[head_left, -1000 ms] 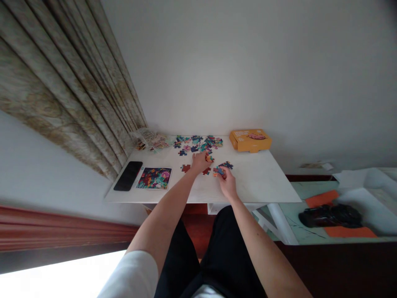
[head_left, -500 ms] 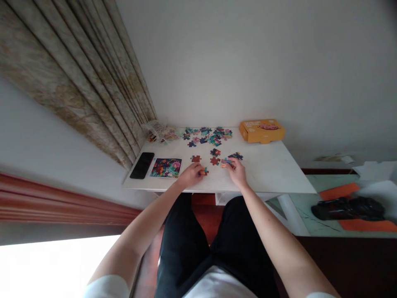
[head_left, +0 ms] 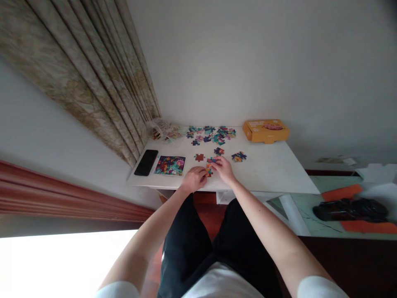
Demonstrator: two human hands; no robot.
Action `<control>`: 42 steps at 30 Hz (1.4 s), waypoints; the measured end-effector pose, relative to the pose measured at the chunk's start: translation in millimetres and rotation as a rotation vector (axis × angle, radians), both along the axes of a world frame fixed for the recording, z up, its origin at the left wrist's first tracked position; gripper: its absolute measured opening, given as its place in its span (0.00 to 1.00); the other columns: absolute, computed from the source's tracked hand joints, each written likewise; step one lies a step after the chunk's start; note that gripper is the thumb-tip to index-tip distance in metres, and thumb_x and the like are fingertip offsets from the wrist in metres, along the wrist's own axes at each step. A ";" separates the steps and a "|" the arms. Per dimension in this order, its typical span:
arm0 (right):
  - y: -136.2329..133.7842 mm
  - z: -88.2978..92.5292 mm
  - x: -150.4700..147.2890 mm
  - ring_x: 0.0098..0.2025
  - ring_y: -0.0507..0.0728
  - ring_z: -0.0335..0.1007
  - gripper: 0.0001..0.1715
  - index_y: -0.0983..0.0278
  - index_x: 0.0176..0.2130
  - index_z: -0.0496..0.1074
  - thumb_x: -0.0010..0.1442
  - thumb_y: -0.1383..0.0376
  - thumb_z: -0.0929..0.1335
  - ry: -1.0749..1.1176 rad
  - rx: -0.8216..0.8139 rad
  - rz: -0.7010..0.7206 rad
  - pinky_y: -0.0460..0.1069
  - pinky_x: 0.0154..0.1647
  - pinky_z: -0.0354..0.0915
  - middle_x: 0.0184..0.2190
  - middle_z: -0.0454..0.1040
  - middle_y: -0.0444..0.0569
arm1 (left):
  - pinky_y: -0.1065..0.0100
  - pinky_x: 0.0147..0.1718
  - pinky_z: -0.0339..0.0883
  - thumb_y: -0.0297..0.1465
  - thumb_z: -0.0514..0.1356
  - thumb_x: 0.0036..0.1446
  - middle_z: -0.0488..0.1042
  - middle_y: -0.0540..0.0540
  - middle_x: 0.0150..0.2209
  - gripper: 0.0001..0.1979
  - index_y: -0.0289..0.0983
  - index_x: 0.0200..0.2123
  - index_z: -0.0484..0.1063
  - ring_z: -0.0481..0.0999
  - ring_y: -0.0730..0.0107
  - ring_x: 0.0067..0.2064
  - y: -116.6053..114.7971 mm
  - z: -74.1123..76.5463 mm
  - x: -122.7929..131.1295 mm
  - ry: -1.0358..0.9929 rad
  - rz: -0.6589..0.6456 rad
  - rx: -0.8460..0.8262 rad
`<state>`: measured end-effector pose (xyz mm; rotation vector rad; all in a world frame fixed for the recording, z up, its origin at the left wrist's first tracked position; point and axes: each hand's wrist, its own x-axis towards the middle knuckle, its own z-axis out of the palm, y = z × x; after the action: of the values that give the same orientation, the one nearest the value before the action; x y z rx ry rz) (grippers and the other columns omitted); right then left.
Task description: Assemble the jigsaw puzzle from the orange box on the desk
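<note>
White tabletop (head_left: 269, 169) by wall (head_left: 242, 66), curtain (head_left: 102, 82) at L.
L fingers (head_left: 204, 177) clamped on orange pc (head_left: 209, 173) — R fingers (head_left: 219, 164) on blue pc (head_left: 212, 160).

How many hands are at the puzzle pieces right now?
2: the left hand at the left side of the orange puzzle pieces, the right hand at their right. No others show.

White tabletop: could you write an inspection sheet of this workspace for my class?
Surface: flat white tabletop.
Job's things: multicoloured cardboard jigsaw pieces scattered at the back; plain brown jigsaw piece; rectangular printed picture card.
Clutter: black rectangular phone, yellow cardboard box, crumpled clear plastic bag.
Hands: left hand and right hand close together, touching orange-toned jigsaw pieces.
Cables: nothing seen.
Surroundings: beige patterned fabric curtain, plain pale wall.
</note>
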<state>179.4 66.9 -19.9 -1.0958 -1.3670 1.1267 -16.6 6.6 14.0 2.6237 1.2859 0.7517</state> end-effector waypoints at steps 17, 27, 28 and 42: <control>24.6 -0.6 18.0 0.38 0.60 0.80 0.17 0.60 0.42 0.78 0.58 0.52 0.73 -0.242 0.045 0.000 0.53 0.43 0.72 0.35 0.83 0.49 | 0.50 0.62 0.64 0.37 0.58 0.68 0.74 0.40 0.57 0.18 0.44 0.58 0.77 0.71 0.52 0.60 -4.0 13.1 1.1 0.141 -0.092 -0.089; 17.6 6.8 20.3 0.35 0.58 0.76 0.09 0.59 0.42 0.81 0.60 0.63 0.73 -0.546 0.167 0.001 0.52 0.42 0.70 0.37 0.82 0.48 | 0.50 0.62 0.63 0.39 0.59 0.68 0.72 0.38 0.58 0.19 0.43 0.59 0.77 0.70 0.50 0.61 -3.5 12.5 0.8 0.186 -0.088 -0.077; 17.7 5.6 20.6 0.35 0.58 0.75 0.08 0.59 0.42 0.81 0.60 0.63 0.73 -0.560 0.175 0.003 0.52 0.42 0.70 0.37 0.82 0.49 | 0.49 0.63 0.62 0.38 0.59 0.68 0.71 0.38 0.60 0.19 0.43 0.59 0.77 0.69 0.50 0.62 -3.4 12.0 0.7 0.184 -0.091 -0.073; 5.0 6.9 21.4 0.47 0.63 0.76 0.08 0.58 0.41 0.81 0.65 0.62 0.70 -0.602 0.328 -0.046 0.58 0.52 0.72 0.41 0.81 0.53 | 0.48 0.71 0.55 0.36 0.57 0.70 0.69 0.42 0.67 0.18 0.44 0.60 0.74 0.65 0.58 0.71 0.3 5.9 1.8 0.143 -0.124 -0.143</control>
<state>200.9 71.9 -13.0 -1.2617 -1.8974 0.5157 -14.8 6.9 19.9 2.6513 1.1493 0.4428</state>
